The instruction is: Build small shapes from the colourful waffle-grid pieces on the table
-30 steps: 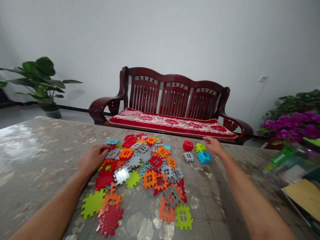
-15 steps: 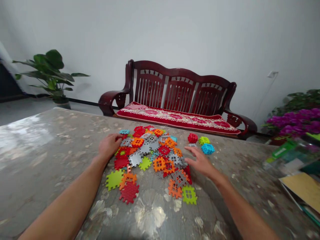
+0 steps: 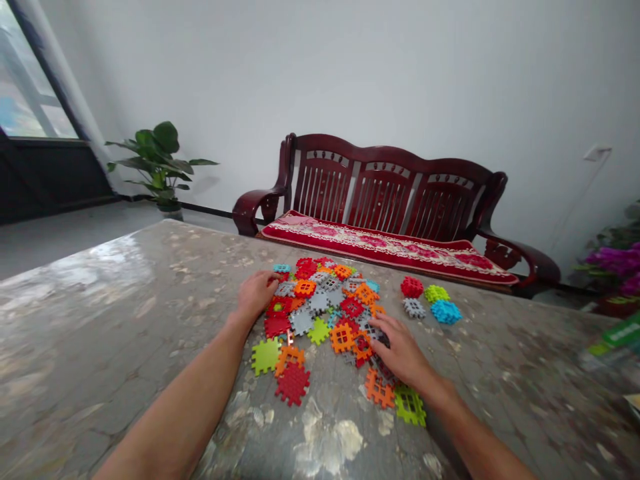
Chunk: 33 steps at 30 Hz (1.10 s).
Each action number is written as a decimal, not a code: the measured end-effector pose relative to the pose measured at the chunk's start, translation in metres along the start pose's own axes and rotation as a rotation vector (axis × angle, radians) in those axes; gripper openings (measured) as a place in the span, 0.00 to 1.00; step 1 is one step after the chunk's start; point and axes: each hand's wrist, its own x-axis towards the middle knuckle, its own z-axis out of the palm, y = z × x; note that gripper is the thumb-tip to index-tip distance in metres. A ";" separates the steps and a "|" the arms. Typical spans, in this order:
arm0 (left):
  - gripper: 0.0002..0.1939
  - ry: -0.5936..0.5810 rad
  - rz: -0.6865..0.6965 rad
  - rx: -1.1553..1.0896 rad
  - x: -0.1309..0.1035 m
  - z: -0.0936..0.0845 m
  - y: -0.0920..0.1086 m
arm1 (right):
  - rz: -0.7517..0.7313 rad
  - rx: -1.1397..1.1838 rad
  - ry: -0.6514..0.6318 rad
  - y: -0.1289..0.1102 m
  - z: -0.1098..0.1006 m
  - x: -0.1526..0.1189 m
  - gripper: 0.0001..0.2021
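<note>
A loose pile of flat notched plastic tiles [image 3: 319,303] in red, orange, grey, green and blue lies on the patterned table. At its left edge rests my left hand [image 3: 257,291], fingers bent near a blue tile [image 3: 281,268]; whether they hold anything is hidden. My right hand [image 3: 400,347] lies over the pile's right side, fingers apart, touching grey and orange tiles. Below it are an orange tile [image 3: 380,389] and a green window tile [image 3: 410,405]. Assembled pieces stand to the right: red [image 3: 412,287], green [image 3: 437,293], grey [image 3: 415,308] and blue [image 3: 446,311].
The grey table [image 3: 165,293] has a glossy flowered top. Behind it stands a dark red wooden bench [image 3: 383,187] with a red patterned cushion [image 3: 390,247]. A potted plant [image 3: 160,163] is at the back left. Purple flowers [image 3: 617,263] and a green-labelled package [image 3: 620,337] are at the right.
The view has turned left, so everything sits further right. My right hand has come down onto the right side of the pile, uncovering the grey assembled piece. My left hand stays at the left edge.
</note>
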 end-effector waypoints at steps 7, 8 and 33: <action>0.16 0.034 0.122 -0.022 0.001 0.004 0.000 | -0.086 0.150 -0.015 -0.028 0.007 0.003 0.23; 0.16 0.033 0.122 -0.023 0.002 0.005 0.000 | -0.086 0.172 -0.006 -0.028 0.006 0.004 0.22; 0.21 -0.029 0.087 0.026 0.005 0.007 -0.006 | 0.245 0.135 0.070 0.043 -0.042 -0.045 0.27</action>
